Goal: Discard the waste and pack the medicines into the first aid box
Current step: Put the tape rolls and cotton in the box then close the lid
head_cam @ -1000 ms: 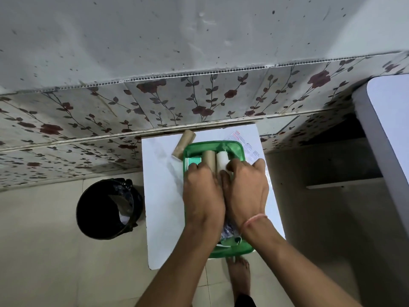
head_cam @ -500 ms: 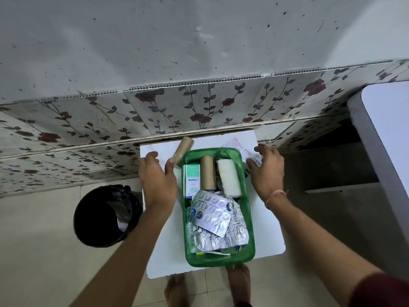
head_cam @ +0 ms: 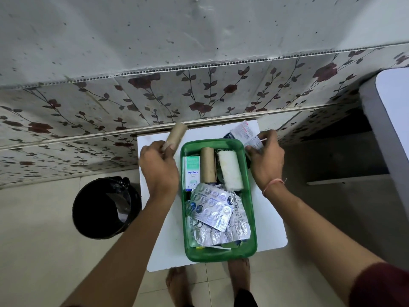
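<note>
Cardboard is now gripped: the bare tube lying beyond the box has been closed on at its near end by the left hand, thumb and fingers curled round it, while a second ago both hands were pressed together inside the box and half a second ago the left hand lay only flat beside the tube. The right hand, which was then merely reaching, is now pinching the leaflet just past the box's far right corner; a dark packet is partly seen beside it. Between the hands the box sits on the desk, already holding a carton, a second tube, a gauze roll and a heap of foil strips nearer the person. Packing is therefore judged largely done, and the loose pieces outside the box are being gathered, probably as waste. The bin, on the floor out to the left of the left hand, is judged the likely destination for the tube; whether the leaflet is waste cannot be told.
</note>
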